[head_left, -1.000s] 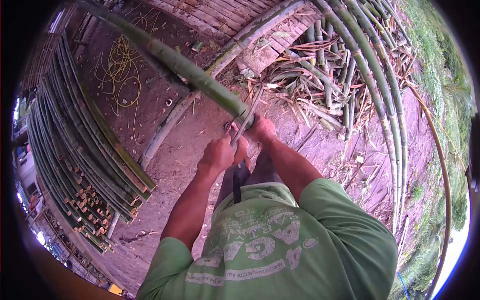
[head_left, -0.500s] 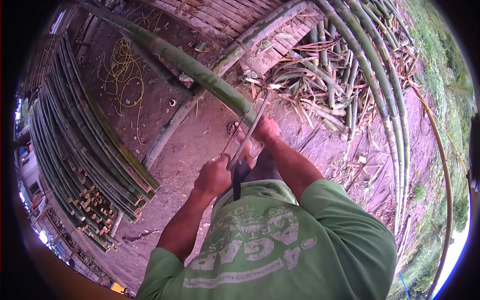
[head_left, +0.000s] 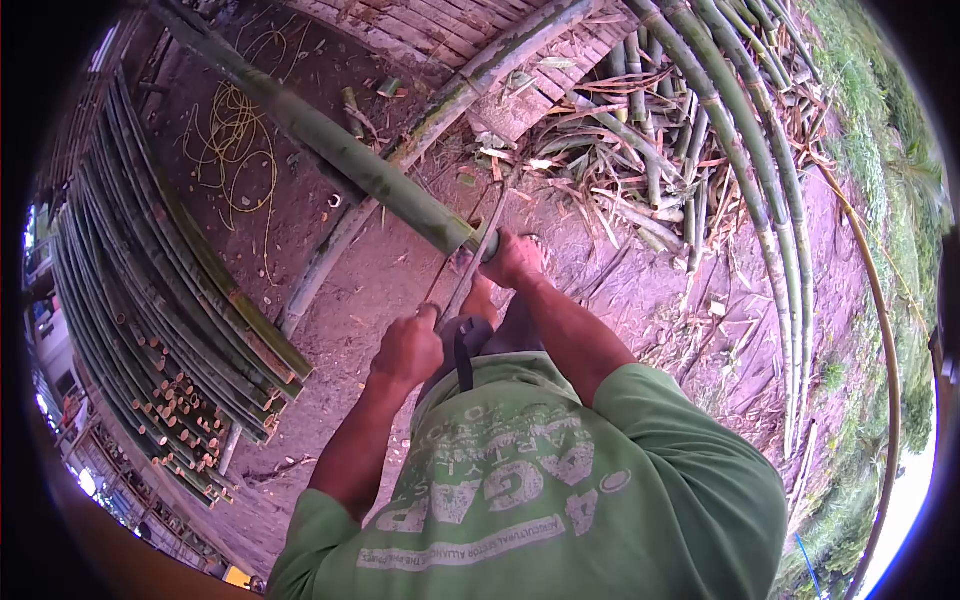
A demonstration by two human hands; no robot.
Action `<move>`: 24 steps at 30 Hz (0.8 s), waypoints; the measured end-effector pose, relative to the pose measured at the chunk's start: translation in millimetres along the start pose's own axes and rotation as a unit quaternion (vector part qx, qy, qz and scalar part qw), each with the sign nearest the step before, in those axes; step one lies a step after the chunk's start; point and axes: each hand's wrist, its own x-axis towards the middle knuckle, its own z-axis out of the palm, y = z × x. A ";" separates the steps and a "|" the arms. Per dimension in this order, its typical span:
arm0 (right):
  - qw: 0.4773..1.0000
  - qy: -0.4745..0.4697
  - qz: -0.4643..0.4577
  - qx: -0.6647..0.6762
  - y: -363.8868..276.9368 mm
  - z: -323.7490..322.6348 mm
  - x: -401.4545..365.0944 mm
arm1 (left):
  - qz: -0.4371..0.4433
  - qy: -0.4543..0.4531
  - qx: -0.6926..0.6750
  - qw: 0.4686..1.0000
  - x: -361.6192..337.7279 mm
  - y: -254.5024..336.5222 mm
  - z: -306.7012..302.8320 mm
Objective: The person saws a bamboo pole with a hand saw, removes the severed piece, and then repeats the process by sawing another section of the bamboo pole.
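Note:
My left hand (head_left: 408,348) is closed around the handle of a bow saw (head_left: 487,232), whose frame slants up and away across the end of a thick green bamboo pole (head_left: 385,185). Pale cut material shows where the saw crosses the pole. Past that cut, my right hand (head_left: 516,260) grips the short bamboo end piece (head_left: 486,242), which sits slightly out of line with the rest. A bamboo crosspiece (head_left: 345,235) runs under the long pole. My feet are on the dirt just below the cut.
Stacked bamboo poles (head_left: 180,270) lie at left, their cut ends facing me. A tangled yellow line (head_left: 232,150) is on the ground. Slatted boards (head_left: 400,35) stand ahead. Bamboo offcuts (head_left: 650,160) and long leaning poles (head_left: 745,130) are at right.
The pole's near end has dropped and shifted left toward me, with both hands and the saw. A pale gap now shows at the cut, and the end piece has tilted.

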 end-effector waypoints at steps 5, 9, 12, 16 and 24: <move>1.000 0.009 0.013 0.024 9.3 -16.0 16.9 | -0.003 -0.003 0.005 1.000 -56.0 9.1 -22.9; 0.999 0.002 0.001 0.042 15.6 -16.4 26.3 | -0.006 -0.001 0.015 1.000 -34.7 6.6 -16.3; 0.998 0.025 -0.007 0.051 18.1 -8.1 26.4 | -0.006 0.004 0.011 1.000 53.8 17.7 2.7; 0.998 0.025 0.007 0.063 24.9 -28.8 27.4 | 0.001 0.010 0.013 1.000 52.5 33.3 7.3; 0.999 0.043 0.009 -0.006 40.1 -25.0 52.6 | 0.006 -0.004 0.027 1.000 -18.7 30.4 -17.2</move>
